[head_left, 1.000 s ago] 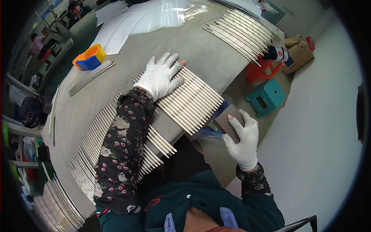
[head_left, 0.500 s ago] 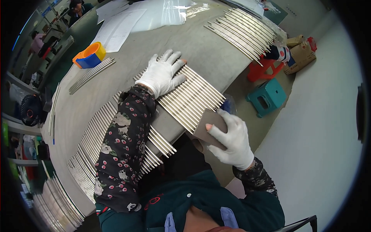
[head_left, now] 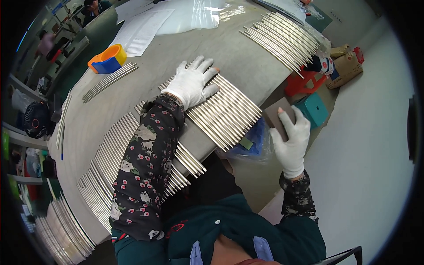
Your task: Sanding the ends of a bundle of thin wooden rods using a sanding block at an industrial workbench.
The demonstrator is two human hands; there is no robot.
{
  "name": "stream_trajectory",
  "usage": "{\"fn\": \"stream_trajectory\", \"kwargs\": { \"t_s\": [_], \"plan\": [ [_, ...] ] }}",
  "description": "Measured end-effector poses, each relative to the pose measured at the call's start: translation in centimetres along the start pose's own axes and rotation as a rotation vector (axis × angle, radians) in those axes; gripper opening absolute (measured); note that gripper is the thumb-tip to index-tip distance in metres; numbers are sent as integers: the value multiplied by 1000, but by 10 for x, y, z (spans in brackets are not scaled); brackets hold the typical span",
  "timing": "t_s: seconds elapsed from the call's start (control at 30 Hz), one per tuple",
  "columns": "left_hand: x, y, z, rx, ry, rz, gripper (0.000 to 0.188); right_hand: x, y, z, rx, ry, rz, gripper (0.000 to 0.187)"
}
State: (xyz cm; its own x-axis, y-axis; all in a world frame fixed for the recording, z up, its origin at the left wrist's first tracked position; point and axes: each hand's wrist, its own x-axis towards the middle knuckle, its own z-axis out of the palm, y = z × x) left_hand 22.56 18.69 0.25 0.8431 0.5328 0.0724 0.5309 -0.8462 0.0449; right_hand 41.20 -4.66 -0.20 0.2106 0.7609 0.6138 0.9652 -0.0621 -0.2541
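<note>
The right hand (head_left: 292,140), in a white cloth glove, is closed around a flat grey-brown rectangular block (head_left: 277,115), fingers wrapped along its right edge and the thumb behind it; the block is held just off the near edge of the grey worktable (head_left: 238,53), close to the ends of the rods. The left hand (head_left: 191,82), also in a white glove, lies flat and spread open, palm down, pressing on a row of thin silver metal rods (head_left: 225,112) laid side by side on the table; it grasps nothing. The rod ends overhang the table edge slightly. Under that edge hangs a blue plastic bag (head_left: 252,142), just left of the right hand. More rods lie in a long row beneath the patterned left sleeve (head_left: 145,163), and another batch (head_left: 280,37) rests at the far right of the table. Farther back sit an orange-and-blue tape roll (head_left: 107,58), white paper sheets (head_left: 141,26) and a clear plastic bag (head_left: 194,15). On the floor stand a teal stool (head_left: 314,110) and a red stool (head_left: 302,83).
</note>
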Motion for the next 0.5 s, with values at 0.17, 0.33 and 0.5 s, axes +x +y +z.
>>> {"fn": "stream_trajectory", "kwargs": {
  "t_s": [0.17,0.33,0.5],
  "plan": [
    [1,2,-3,7,-7,-5,57,-6,-23,1,122,-119,-136,50],
    [2,-2,1,4,4,-6,57,2,-13,-7,-17,-73,-74,53],
    [1,1,2,23,30,-22,57,1,-28,-6,22,-149,-117,52]
  ]
}}
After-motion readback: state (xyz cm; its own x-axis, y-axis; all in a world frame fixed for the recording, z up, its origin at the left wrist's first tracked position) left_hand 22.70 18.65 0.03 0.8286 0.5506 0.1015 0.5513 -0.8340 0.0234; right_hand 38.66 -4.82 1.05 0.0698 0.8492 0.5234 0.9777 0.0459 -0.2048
